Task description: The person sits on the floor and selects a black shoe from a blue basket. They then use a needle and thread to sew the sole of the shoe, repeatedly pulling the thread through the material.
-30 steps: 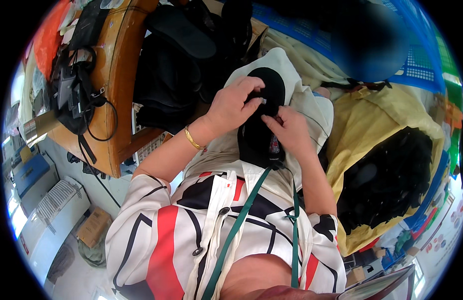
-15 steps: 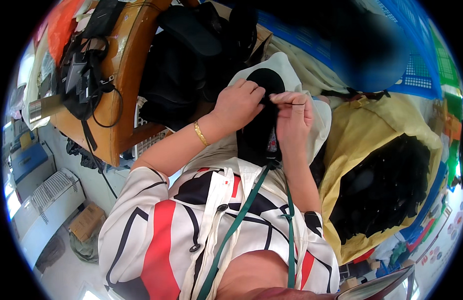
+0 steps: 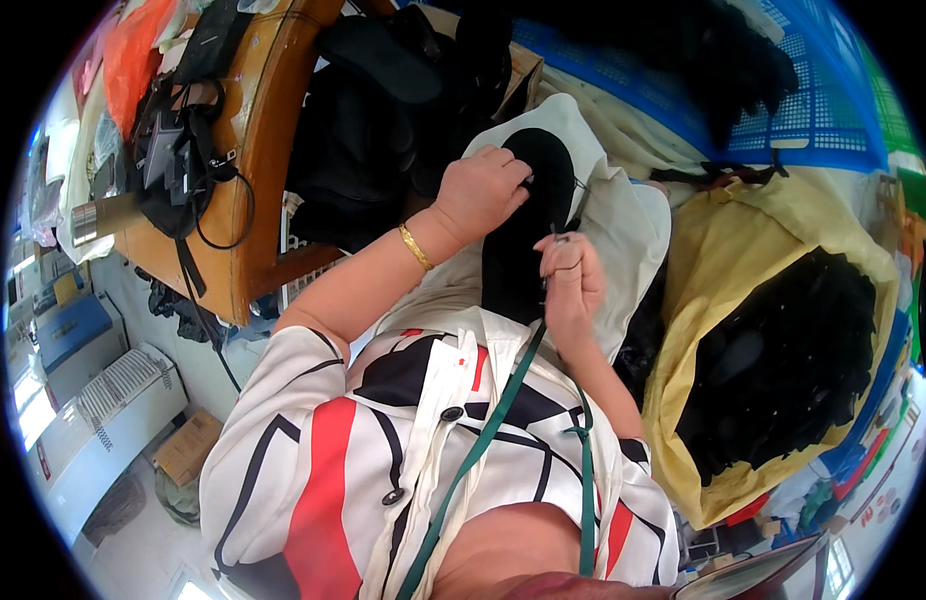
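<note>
A long black fabric piece (image 3: 513,265) with a rounded far end lies across my lap on a white cloth (image 3: 623,245); it looks like a shoe upper or sole. My left hand (image 3: 483,188) is closed on its left edge, near the rounded end. My right hand (image 3: 575,280) is closed beside the piece's near right edge, fingers curled; something thin and dark shows at the fingertips, too small to name. A thin dark strand (image 3: 581,190) shows by the piece's right side, above the right hand.
Black shoe-like pieces (image 3: 383,70) are heaped at the far left, beside a wooden table (image 3: 248,130) with a small dark device and cords. A yellow sack (image 3: 673,400) with black pieces stands at my right. Behind it is a blue plastic basket (image 3: 833,110) holding black material.
My right hand has come down and a little left, away from the left hand. The left hand keeps its grip on the black piece, which has shifted slightly right in view.
</note>
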A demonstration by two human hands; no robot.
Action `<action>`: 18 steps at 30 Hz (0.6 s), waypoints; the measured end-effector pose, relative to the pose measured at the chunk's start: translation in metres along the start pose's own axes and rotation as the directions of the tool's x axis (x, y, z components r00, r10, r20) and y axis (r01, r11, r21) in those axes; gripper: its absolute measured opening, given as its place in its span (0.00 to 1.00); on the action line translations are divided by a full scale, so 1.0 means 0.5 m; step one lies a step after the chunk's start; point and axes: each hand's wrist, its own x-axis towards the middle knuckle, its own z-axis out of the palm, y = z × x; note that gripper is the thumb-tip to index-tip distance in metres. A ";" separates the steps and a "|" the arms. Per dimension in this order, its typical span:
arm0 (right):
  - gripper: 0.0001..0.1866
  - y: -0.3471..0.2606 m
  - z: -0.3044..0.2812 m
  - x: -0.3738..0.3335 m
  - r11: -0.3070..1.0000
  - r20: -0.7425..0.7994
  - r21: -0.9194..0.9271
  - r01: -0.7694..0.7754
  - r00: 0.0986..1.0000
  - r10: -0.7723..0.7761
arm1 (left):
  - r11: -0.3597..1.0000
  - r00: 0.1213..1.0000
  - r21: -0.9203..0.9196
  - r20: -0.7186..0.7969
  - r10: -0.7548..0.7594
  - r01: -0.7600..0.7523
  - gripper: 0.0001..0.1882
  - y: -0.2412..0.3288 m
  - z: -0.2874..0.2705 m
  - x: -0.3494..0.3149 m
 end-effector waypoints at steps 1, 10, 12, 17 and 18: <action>0.12 -0.007 -0.010 0.013 0.995 -0.038 -0.084 0.046 0.998 -0.049 | 0.999 0.999 -0.025 0.032 -0.022 0.023 0.12 0.002 -0.007 0.005; 0.05 -0.158 -0.208 -0.073 0.491 0.379 -0.829 0.269 0.915 0.138 | 0.984 0.965 0.148 0.227 -0.130 0.097 0.26 0.048 -0.061 0.061; 0.08 -0.189 -0.217 -0.101 0.498 0.274 -0.854 0.151 0.944 0.185 | 0.968 0.988 0.251 0.151 -0.044 0.005 0.29 0.053 -0.043 0.065; 0.07 -0.206 -0.204 -0.062 0.651 -0.278 -0.658 -0.379 0.925 0.257 | 0.965 0.999 0.260 0.048 0.010 -0.022 0.24 0.049 -0.022 0.071; 0.07 -0.188 -0.192 -0.051 0.700 -0.265 -0.616 -0.362 0.932 0.249 | 0.966 0.998 0.256 0.054 0.015 -0.029 0.22 0.048 -0.019 0.073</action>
